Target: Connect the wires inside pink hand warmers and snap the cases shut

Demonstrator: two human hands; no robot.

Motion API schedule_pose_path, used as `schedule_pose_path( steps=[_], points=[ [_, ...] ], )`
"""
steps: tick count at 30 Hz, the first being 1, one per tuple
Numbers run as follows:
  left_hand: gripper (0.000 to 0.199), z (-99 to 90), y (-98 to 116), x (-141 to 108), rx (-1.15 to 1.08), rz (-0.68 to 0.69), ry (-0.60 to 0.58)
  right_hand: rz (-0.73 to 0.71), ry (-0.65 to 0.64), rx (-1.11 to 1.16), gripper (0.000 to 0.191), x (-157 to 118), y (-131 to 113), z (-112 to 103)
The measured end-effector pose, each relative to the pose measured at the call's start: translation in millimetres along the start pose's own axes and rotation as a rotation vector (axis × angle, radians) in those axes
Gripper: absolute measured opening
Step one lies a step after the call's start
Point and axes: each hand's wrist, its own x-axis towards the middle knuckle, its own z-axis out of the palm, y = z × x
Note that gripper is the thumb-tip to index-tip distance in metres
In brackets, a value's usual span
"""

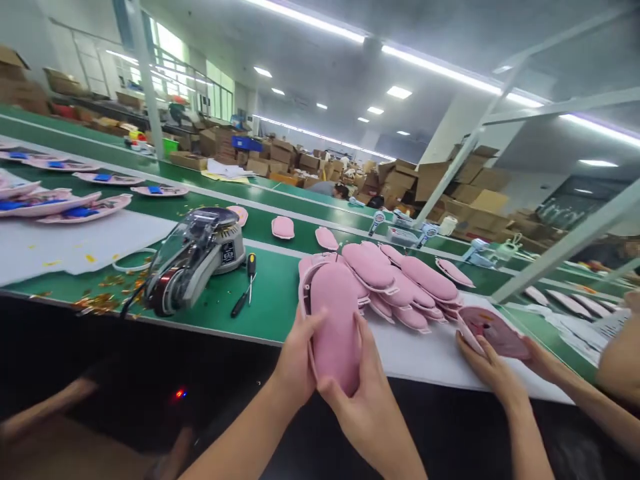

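Between my two hands is a pink oval plastic shell [334, 327], held upright over the table's near edge. My left hand [297, 357] wraps its left side, thumb on the front face. My right hand [357, 383] grips the lower right side, with the thumb low on the face. Along the shell's left edge a gap shows a second pink rim behind it; what lies inside is hard to make out. Just beyond is a heap of similar pink shells [425, 277], lying on a white sheet [405, 353].
A tape dispenser [197, 260] and screwdrivers [245, 293] are on the green table [273, 317] to the left. Farther left lie open shells with blue parts [85, 210]. At right, a co-worker's hands [493, 370] hold an open pink shell [493, 330]. A slanted metal post [565, 240] rises nearby.
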Motion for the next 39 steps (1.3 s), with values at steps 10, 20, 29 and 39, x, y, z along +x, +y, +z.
schedule_pose_path(
  steps=[10,20,29,39],
  points=[
    [0.083,-32.7,25,37,0.295,0.099,-0.327,0.297,-0.264,0.608,0.059,35,32,34],
    [0.064,-65.8,22,64,0.057,-0.218,-0.23,0.432,-0.026,0.33,0.045,25,73,55],
    [0.046,-99.5,21,66,-0.131,-0.356,0.102,-0.09,0.092,-0.463,0.029,38,91,54],
    [0.044,-82.0,19,61,-0.012,-0.317,0.231,-0.308,-0.273,-0.169,0.037,49,61,77]
  ],
)
